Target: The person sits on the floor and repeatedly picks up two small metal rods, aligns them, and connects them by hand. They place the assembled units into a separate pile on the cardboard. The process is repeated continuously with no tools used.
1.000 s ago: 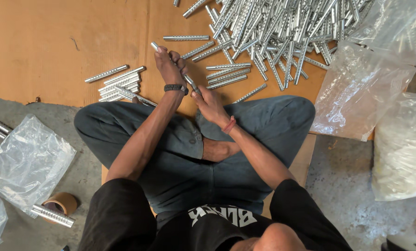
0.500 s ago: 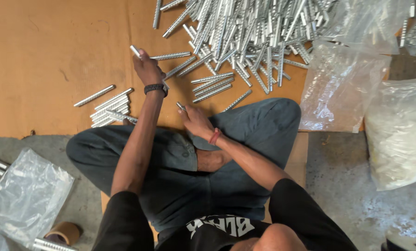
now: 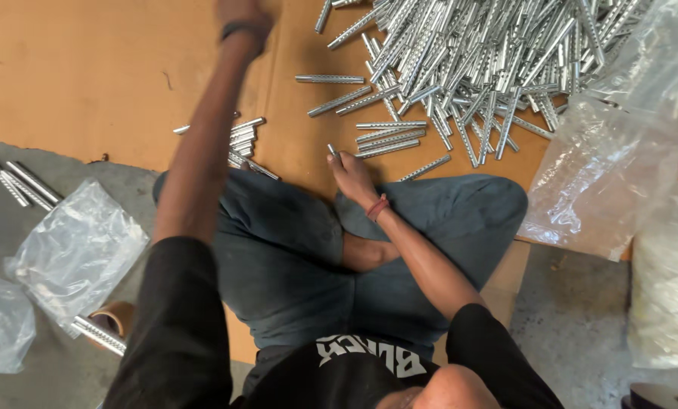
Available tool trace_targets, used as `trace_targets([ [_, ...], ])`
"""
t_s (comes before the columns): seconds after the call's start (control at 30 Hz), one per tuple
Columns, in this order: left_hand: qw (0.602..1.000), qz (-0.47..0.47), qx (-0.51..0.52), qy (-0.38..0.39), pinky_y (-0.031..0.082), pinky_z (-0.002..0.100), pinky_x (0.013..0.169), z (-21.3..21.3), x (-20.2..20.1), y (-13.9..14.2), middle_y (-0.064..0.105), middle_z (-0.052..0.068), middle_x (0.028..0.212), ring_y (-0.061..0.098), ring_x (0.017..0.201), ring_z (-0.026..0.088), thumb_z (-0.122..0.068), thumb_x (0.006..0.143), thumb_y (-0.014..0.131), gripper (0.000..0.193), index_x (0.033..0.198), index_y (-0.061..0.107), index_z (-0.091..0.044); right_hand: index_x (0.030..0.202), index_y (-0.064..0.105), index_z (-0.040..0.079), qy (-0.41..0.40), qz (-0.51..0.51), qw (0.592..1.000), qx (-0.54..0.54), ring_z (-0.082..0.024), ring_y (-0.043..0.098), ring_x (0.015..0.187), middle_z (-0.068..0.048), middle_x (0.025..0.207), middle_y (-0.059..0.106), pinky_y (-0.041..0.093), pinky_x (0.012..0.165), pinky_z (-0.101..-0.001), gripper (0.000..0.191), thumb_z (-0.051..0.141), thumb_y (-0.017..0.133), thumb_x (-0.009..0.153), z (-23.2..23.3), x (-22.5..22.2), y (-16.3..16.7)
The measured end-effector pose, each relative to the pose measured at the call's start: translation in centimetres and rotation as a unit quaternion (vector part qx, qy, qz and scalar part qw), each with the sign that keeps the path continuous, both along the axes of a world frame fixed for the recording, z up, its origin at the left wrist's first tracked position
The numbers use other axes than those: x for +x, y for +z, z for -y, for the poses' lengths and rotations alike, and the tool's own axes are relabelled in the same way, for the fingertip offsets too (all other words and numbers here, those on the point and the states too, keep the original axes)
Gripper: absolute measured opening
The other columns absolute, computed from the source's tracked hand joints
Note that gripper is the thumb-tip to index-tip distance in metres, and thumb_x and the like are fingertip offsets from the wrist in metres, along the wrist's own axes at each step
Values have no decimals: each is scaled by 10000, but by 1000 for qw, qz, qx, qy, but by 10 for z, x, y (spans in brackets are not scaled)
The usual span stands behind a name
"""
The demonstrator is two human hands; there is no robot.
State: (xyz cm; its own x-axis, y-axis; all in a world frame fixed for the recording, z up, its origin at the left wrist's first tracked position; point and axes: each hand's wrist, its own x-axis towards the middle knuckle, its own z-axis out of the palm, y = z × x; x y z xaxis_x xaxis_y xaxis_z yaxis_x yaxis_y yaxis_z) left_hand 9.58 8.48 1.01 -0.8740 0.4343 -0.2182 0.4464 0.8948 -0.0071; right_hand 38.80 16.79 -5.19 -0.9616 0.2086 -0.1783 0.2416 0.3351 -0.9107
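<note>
**Seated person sorting metal rods on cardboard**

Head view: right hand (image 3: 352,176) pinches one short, ribbed, silver metal rod (image 3: 332,150) by its middle, above the knee. It looks stiff, light and slippery (grip mid-shaft). Left hand (image 3: 240,15) stretches toward the heap of rods (image 3: 475,60); grip cannot be told.

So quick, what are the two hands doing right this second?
Left hand: stretched far forward at the top edge, mostly cut off; open or closed cannot be told.
Right hand: closed on a small metal rod.
</note>
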Motion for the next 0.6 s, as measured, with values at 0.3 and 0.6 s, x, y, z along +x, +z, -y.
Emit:
trace_targets([
  [0.3,960,226,-143,78,404,425,775,140,39,-56,496,200,1061,480,965,339,-217,656,657,390,977,559,-18,621,410,17,-3,64,998,-26,-167,427,407,-62,451,420,342,410,-305,334,293,414,809,5,-1,22],
  [0.6,987,152,-31,44,380,431,687,121,44,-50,391,227,1084,431,942,381,-221,585,600,453,986,479,-49,654,421,24,21,33,996,-76,-116,423,416,-27,466,426,352,405,-274,299,279,419,810,2,-1,28],
])
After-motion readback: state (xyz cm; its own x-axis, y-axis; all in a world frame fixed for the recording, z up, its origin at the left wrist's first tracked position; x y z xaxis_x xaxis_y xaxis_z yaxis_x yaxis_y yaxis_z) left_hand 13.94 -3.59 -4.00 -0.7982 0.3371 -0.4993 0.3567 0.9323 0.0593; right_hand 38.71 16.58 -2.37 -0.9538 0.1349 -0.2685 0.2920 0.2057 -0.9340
